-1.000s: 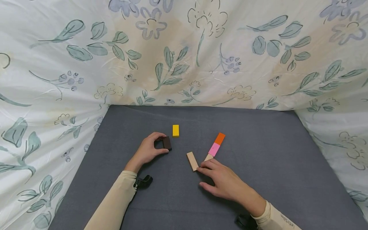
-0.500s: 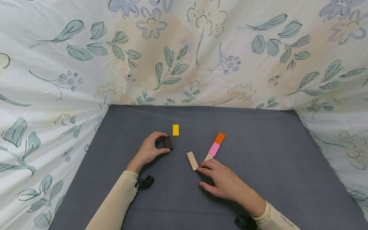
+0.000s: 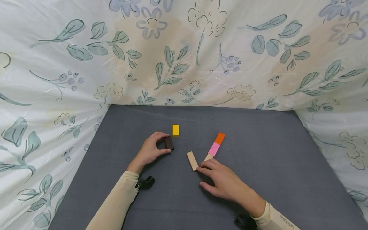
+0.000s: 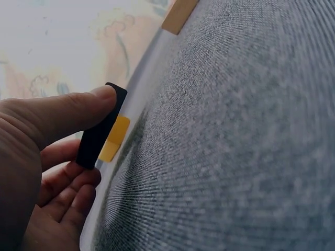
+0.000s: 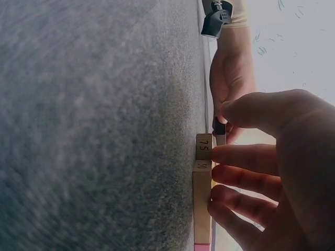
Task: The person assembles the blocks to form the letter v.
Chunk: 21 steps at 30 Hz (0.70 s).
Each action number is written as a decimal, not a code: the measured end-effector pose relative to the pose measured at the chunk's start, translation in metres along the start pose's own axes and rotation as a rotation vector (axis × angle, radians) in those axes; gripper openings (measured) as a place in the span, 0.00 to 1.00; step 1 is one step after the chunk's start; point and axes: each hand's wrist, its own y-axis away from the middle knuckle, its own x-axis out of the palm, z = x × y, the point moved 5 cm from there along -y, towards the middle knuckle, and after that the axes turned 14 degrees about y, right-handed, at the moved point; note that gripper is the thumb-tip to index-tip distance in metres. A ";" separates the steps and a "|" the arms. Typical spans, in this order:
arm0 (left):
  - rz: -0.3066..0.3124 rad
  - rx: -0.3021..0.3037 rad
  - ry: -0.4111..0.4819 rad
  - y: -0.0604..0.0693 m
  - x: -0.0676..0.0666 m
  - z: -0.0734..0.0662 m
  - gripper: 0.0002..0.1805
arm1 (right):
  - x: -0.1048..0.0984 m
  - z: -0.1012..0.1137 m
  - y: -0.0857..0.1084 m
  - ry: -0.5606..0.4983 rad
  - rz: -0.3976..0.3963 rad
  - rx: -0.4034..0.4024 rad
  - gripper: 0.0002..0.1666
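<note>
My left hand [image 3: 150, 148] pinches a dark brown block [image 3: 169, 143] between thumb and fingers. The left wrist view shows the same dark block [image 4: 102, 128] gripped near its ends, tilted. My right hand [image 3: 222, 179] touches the near ends of two plain wooden blocks with its fingertips. One wooden block [image 3: 192, 161] lies tilted to the left; the other wooden block [image 3: 209, 157] is partly hidden by the fingers. In the right wrist view their ends read 75 [image 5: 204, 146] and 50 [image 5: 202, 166], and the fingers there are extended.
Beyond the second wooden block, a pink block [image 3: 214, 149] and an orange block [image 3: 219, 139] continue in a slanted row. A yellow block [image 3: 175, 130] stands just behind the dark one. Floral cloth [image 3: 172, 57] hangs behind the grey table [image 3: 273, 159].
My left hand has moved slightly to the right with the dark block. The right hand and the other blocks have stayed in place.
</note>
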 end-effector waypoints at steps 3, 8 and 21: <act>0.001 0.001 0.001 0.000 0.000 -0.001 0.35 | 0.000 0.000 0.000 0.005 0.000 -0.001 0.27; 0.006 -0.007 0.003 0.000 0.002 -0.001 0.34 | 0.000 0.001 0.000 0.005 -0.012 -0.008 0.26; 0.023 -0.021 0.000 -0.001 0.007 -0.002 0.34 | 0.000 0.000 0.000 0.012 -0.008 -0.010 0.26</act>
